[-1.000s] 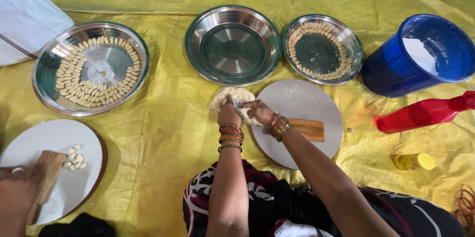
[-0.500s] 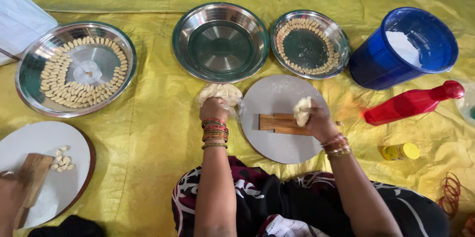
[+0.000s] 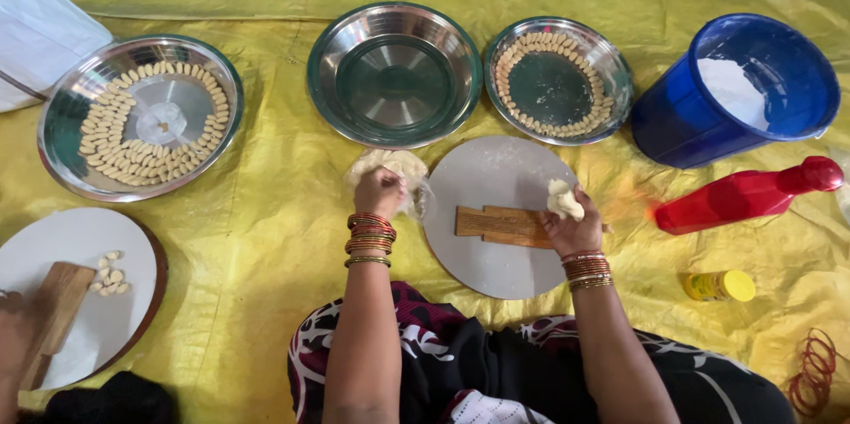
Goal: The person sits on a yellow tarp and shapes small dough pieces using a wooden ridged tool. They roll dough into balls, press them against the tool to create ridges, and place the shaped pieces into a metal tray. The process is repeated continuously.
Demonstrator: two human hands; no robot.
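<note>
Nearest, at six o'clock: dark patterned cloth over the lap, two forearms ringed with red and gold bangles reaching up from it. Just above, left hand point(image 3: 379, 192) closed in a fist, pressed into the pale dough lump point(image 3: 390, 169) lying on the yellow sheet point(image 3: 266, 238), at nine o'clock of the round grey board point(image 3: 496, 212). Right hand point(image 3: 571, 227) at three o'clock on that board, fingers curled about a small piece of dough point(image 3: 563, 200), heel resting on the ridged wooden block point(image 3: 500, 226) lying flat across the board's middle. At seven o'clock of the scene, a second white board point(image 3: 84, 300) with a few shaped bits and a wooden paddle point(image 3: 53, 322) under another person's hand, only partly in view. At four o'clock, a small yellow-lidded jar point(image 3: 719, 285); at three, a red bottle point(image 3: 748, 196) on its side. Farther off, from ten to one o'clock, three steel plates: left plate point(image 3: 142, 116) ringed with shaped pieces, middle plate point(image 3: 394, 74) bare, right plate point(image 3: 558, 79) with one ring of pieces. At two o'clock, a blue bucket point(image 3: 735, 92) holding white flour.
</note>
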